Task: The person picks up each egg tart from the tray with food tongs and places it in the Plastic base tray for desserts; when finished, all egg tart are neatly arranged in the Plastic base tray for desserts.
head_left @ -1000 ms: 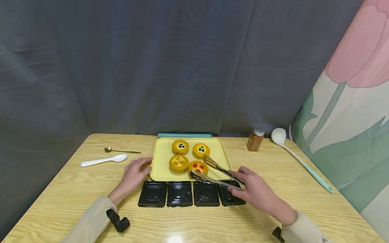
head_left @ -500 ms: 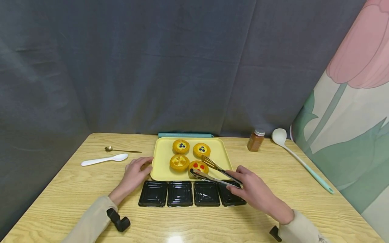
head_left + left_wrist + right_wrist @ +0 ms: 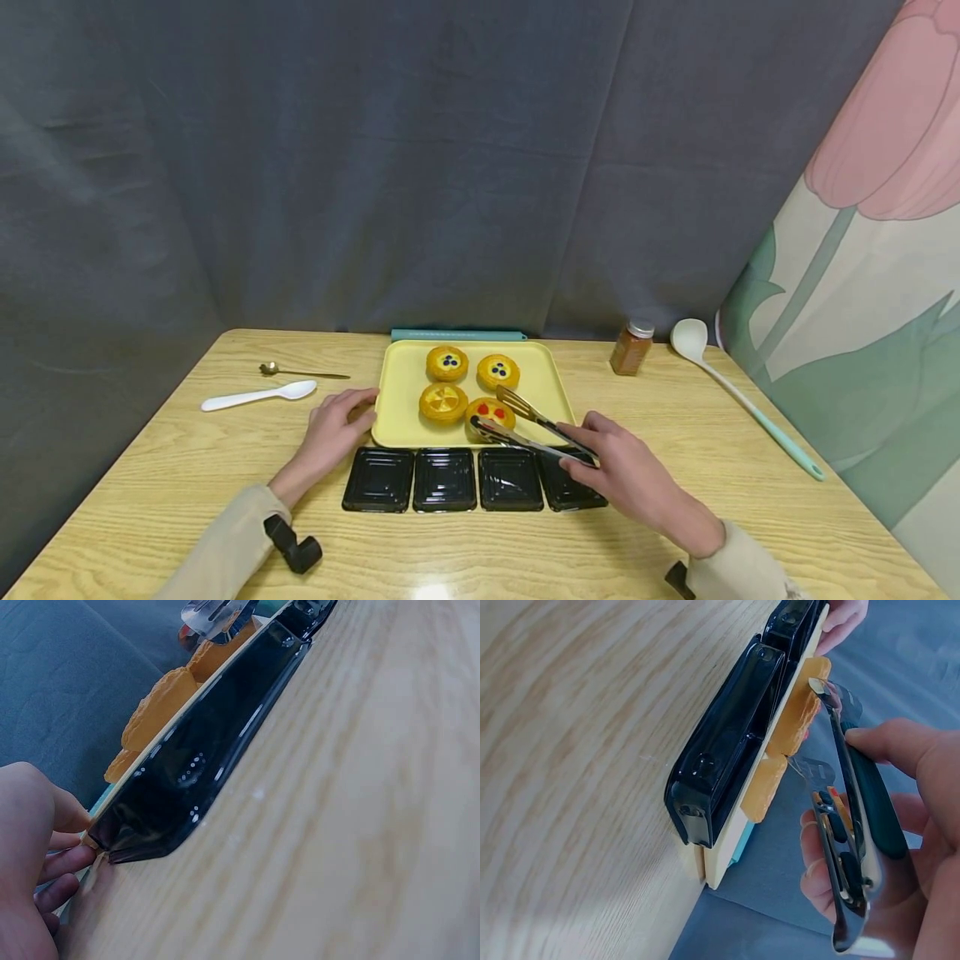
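Observation:
In the head view, my right hand [image 3: 626,475] holds a pair of tongs [image 3: 531,412]. The tongs' arms stand apart, one tip at the front of a tart with red berry pieces [image 3: 497,410], the other at its back right. Contact with the tart is unclear. My left hand [image 3: 337,429] pinches the left rim of a yellow tray [image 3: 397,358] between thumb and fingers. Also on the tray are a tart with orange wedges [image 3: 442,403] and two tarts topped with blueberries, one back left [image 3: 447,363] and one back right [image 3: 498,372].
Several black plastic trays [image 3: 444,479] stand in a row before the yellow tray. A white spoon [image 3: 258,395] and a thin gold spoon [image 3: 303,372] lie left. A teal bar [image 3: 457,335] lies behind. At right are a spice jar [image 3: 631,347] and a long ladle [image 3: 731,387].
The tongs and my right hand have shifted very slightly left over the tart with red pieces. My left hand stays at the tray's rim, and the tarts keep their places.

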Demonstrator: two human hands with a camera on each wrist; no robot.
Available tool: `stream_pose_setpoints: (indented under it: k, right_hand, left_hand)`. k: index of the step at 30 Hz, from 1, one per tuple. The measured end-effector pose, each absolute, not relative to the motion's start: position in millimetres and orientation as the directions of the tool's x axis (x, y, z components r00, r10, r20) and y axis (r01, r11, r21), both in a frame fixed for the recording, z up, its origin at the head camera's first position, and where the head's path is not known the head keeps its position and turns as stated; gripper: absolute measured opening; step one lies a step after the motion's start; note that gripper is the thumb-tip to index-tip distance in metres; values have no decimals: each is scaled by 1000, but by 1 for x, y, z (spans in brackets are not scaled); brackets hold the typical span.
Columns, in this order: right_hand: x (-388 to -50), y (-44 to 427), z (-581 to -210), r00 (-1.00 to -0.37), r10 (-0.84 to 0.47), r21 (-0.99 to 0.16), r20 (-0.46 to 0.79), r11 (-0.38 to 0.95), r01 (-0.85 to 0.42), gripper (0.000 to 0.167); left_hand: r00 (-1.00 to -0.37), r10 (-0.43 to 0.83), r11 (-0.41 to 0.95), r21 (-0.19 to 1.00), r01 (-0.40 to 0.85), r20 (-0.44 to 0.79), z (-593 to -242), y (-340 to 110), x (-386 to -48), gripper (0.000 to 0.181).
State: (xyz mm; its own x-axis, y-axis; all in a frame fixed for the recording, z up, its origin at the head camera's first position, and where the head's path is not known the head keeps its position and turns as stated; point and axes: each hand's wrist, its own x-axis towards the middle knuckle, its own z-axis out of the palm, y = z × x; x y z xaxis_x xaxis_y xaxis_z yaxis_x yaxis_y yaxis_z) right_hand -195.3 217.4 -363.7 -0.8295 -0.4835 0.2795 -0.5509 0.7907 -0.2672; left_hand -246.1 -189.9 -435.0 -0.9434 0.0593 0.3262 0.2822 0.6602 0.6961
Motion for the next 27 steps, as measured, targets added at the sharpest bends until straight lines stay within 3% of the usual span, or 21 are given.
stream_pose_setpoints:
  k: [27]
  right_hand:
    - [-178, 232, -356, -811, -451, -274, 374, 781, -561, 43]
  left_hand:
    - [-944, 62, 658, 699, 282, 323, -436, -190, -246, 40]
